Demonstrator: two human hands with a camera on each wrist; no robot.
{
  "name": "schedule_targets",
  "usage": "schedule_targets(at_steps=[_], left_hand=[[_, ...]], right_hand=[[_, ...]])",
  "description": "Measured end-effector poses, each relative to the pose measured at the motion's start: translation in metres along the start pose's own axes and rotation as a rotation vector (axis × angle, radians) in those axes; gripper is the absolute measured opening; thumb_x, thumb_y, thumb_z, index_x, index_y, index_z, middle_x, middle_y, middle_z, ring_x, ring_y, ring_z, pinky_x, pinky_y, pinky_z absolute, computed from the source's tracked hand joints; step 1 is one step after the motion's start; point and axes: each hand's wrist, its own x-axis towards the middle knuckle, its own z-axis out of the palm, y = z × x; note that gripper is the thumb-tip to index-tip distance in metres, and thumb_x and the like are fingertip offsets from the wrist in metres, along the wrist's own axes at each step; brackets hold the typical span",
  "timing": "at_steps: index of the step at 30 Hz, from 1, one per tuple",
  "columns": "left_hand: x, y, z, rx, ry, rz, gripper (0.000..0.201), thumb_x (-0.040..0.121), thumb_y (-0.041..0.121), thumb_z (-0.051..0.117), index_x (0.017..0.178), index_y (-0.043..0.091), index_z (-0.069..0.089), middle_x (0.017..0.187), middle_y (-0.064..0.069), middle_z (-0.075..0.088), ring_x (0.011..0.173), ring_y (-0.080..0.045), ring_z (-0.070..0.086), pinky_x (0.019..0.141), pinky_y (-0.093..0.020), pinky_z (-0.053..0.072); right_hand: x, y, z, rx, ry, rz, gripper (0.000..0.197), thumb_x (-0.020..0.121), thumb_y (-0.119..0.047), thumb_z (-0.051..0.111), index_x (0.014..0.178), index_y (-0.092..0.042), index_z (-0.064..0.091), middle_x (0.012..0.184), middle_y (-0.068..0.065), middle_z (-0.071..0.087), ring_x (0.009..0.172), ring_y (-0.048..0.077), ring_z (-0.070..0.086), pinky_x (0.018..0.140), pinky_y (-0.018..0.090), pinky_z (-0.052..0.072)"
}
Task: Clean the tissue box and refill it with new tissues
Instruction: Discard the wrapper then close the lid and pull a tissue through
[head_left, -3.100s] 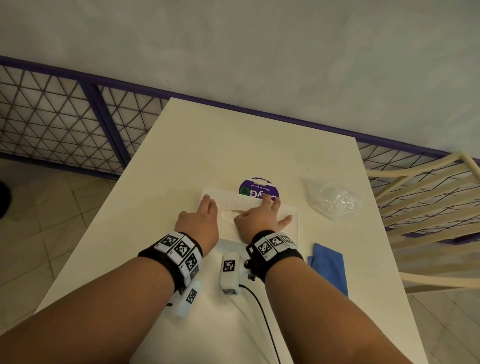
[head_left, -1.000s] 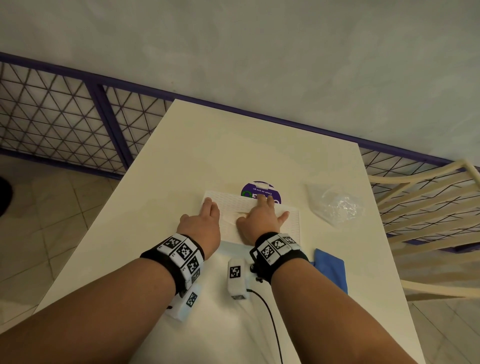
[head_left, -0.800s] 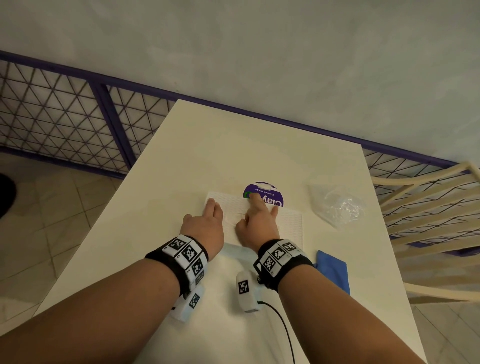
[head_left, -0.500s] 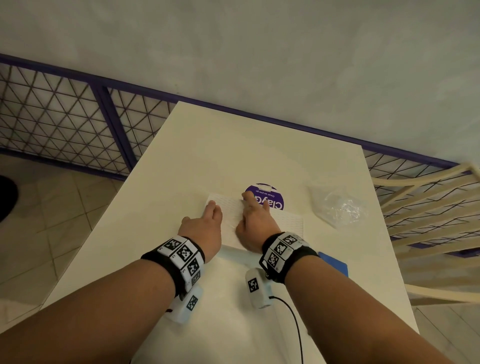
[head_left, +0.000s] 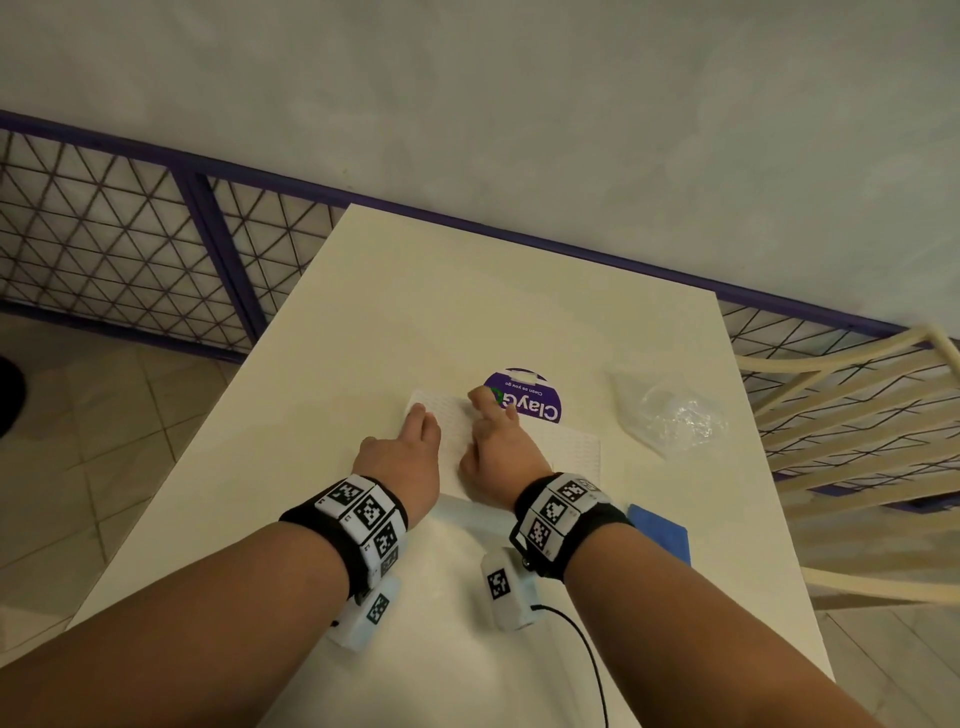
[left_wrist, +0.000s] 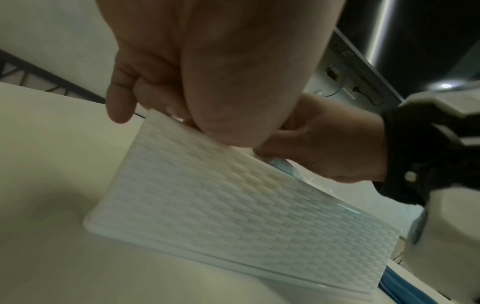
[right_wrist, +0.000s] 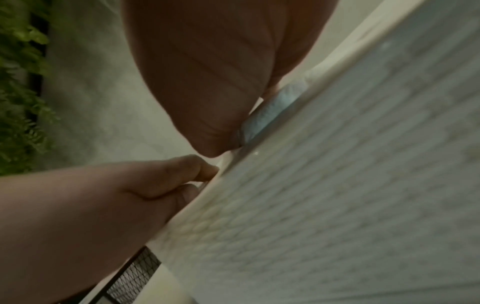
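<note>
A white tissue box (head_left: 571, 457) with a woven pattern lies flat on the white table (head_left: 467, 286). My left hand (head_left: 421, 421) rests on its top at the left end, fingers straight, pressing it down. My right hand (head_left: 493, 415) sits over the middle of the top; its fingers curl down at the opening and the forefinger reaches the far edge. In the right wrist view a pale blue tissue edge (right_wrist: 272, 107) shows under my palm at the box (right_wrist: 337, 205) rim. The left wrist view shows the box side (left_wrist: 233, 205) and the curled right hand (left_wrist: 324, 148).
A round purple wipes pack (head_left: 530, 400) lies just behind the box. A crumpled clear plastic wrapper (head_left: 675, 415) is to the right, and a blue cloth (head_left: 662, 535) lies by my right wrist. A cream chair (head_left: 857, 415) stands at the right and a purple railing (head_left: 130, 249) at the left.
My right hand has slid left across the box top and its flat fingers have curled down at the opening. The left hand has stayed on the left end.
</note>
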Motion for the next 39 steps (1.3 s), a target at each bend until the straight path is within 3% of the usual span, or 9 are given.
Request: schedule_targets(at_steps=[3,6,10,13,17,25,29,34,39], left_hand=[[-0.001,-0.003,-0.001,-0.017,-0.012,0.008,0.066,0.086,0.006,0.033,0.147,0.008,0.009,0.159,-0.006,-0.003,0.091,-0.027,0.060,0.073,-0.032,0.034],[-0.002,-0.002,-0.002,-0.018,-0.020,0.006,0.067,0.085,0.004,0.034,0.147,0.009,0.009,0.159,-0.006,-0.003,0.075,-0.027,0.049,0.070,-0.032,0.033],[0.000,-0.003,0.001,-0.018,0.014,0.008,0.067,0.084,0.005,0.035,0.147,0.009,0.011,0.158,-0.005,0.000,0.083,-0.027,0.058,0.070,-0.032,0.035],[0.000,-0.002,0.002,-0.024,0.011,0.010,0.067,0.084,0.005,0.035,0.147,0.009,0.011,0.158,-0.005,-0.001,0.092,-0.026,0.060,0.072,-0.032,0.035],[-0.002,-0.002,0.000,-0.019,0.007,0.001,0.067,0.084,0.004,0.034,0.147,0.009,0.010,0.159,-0.005,-0.002,0.079,-0.026,0.052,0.072,-0.032,0.036],[-0.002,-0.003,0.001,-0.032,0.016,0.016,0.067,0.085,0.004,0.033,0.148,0.009,0.010,0.159,-0.005,-0.003,0.094,-0.026,0.061,0.076,-0.033,0.037],[-0.001,-0.004,0.003,-0.027,0.021,0.013,0.067,0.085,0.004,0.034,0.148,0.009,0.010,0.159,-0.005,-0.002,0.092,-0.025,0.062,0.074,-0.032,0.036],[-0.001,-0.002,0.003,-0.007,0.026,0.006,0.065,0.087,0.006,0.034,0.147,0.009,0.009,0.159,-0.005,-0.002,0.092,-0.026,0.061,0.072,-0.032,0.034],[-0.003,-0.003,0.001,-0.029,0.015,0.014,0.065,0.087,0.005,0.032,0.148,0.010,0.010,0.159,-0.004,-0.002,0.080,-0.024,0.055,0.078,-0.034,0.037]], right_hand=[[-0.004,0.012,0.002,-0.083,0.097,0.014,0.028,0.080,-0.013,0.052,0.098,0.001,0.067,0.114,0.009,0.058,0.104,0.028,0.057,0.118,0.056,0.010],[-0.008,0.019,-0.006,-0.116,0.064,0.147,0.027,0.082,-0.030,0.049,0.086,-0.012,0.070,0.094,0.004,0.061,0.097,0.027,0.053,0.108,0.049,0.030],[-0.011,0.018,-0.013,-0.100,-0.018,0.229,0.028,0.089,-0.041,0.046,0.093,-0.022,0.066,0.098,-0.002,0.065,0.103,0.022,0.050,0.096,0.044,0.035],[-0.013,0.019,-0.013,-0.113,-0.039,0.216,0.024,0.092,-0.039,0.046,0.091,-0.022,0.063,0.094,-0.004,0.065,0.101,0.021,0.046,0.093,0.045,0.032],[-0.015,0.018,-0.009,-0.106,-0.076,0.221,0.009,0.092,-0.024,0.046,0.084,-0.027,0.046,0.067,-0.011,0.045,0.088,0.021,0.043,0.086,0.040,0.029],[-0.005,0.003,-0.010,0.027,-0.091,0.578,0.024,0.093,-0.023,0.039,0.100,-0.018,0.061,0.103,0.002,0.065,0.103,0.025,0.055,0.093,0.043,0.031],[0.005,0.004,-0.009,0.241,-0.114,0.740,0.027,0.091,-0.037,0.050,0.095,-0.016,0.067,0.096,0.001,0.067,0.098,0.024,0.060,0.101,0.045,0.037],[0.009,0.004,-0.014,0.407,-0.092,0.723,0.023,0.082,-0.029,0.058,0.089,-0.011,0.071,0.094,0.004,0.071,0.092,0.022,0.064,0.091,0.039,0.051],[0.012,-0.003,-0.010,0.290,-0.108,0.759,0.013,0.082,-0.029,0.052,0.079,-0.017,0.057,0.081,0.002,0.062,0.088,0.027,0.061,0.097,0.045,0.039]])
